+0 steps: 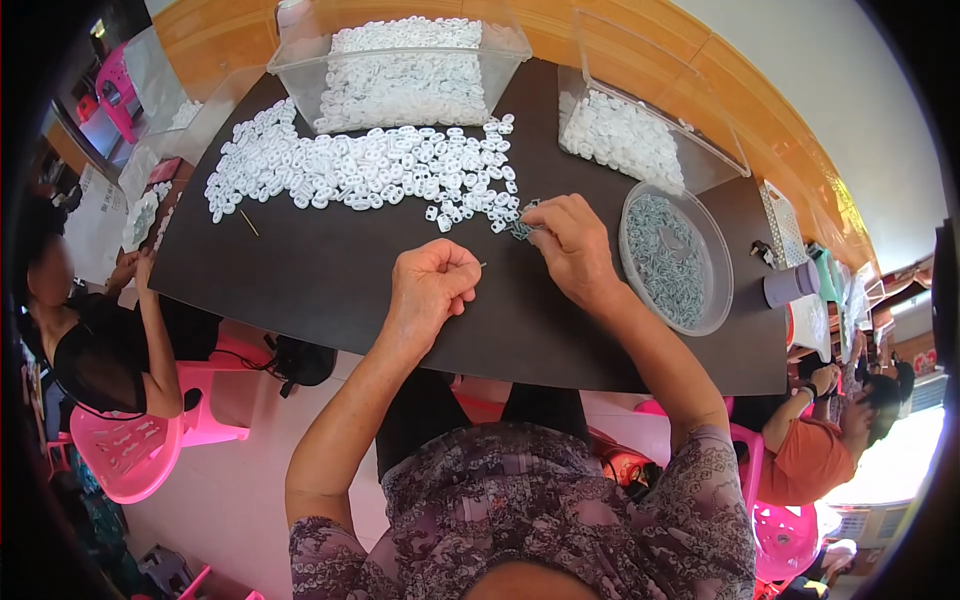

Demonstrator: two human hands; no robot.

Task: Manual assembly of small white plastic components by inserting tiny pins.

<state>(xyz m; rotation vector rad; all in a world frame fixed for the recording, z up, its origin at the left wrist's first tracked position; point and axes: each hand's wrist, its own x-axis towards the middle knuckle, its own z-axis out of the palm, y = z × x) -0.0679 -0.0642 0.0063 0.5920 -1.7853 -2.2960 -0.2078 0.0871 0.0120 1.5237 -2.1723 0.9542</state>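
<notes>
My left hand is closed over the dark table, its thumb and forefinger pinching a thin metal piece that looks like a screw; only the tip shows. To the right, my right hand has its fingertips drawn together at a small heap of grey screws. What those fingers grip is too small to make out. Just beyond both hands spreads a wide layer of small white oval plastic pieces with holes. Beside my right wrist stands a round clear tub full of similar grey screws.
A large clear bin of white pieces stands at the back, another clear bin at the back right. A thin yellowish stick lies at left. A purple-grey cup stands far right. People sit at both sides on pink chairs.
</notes>
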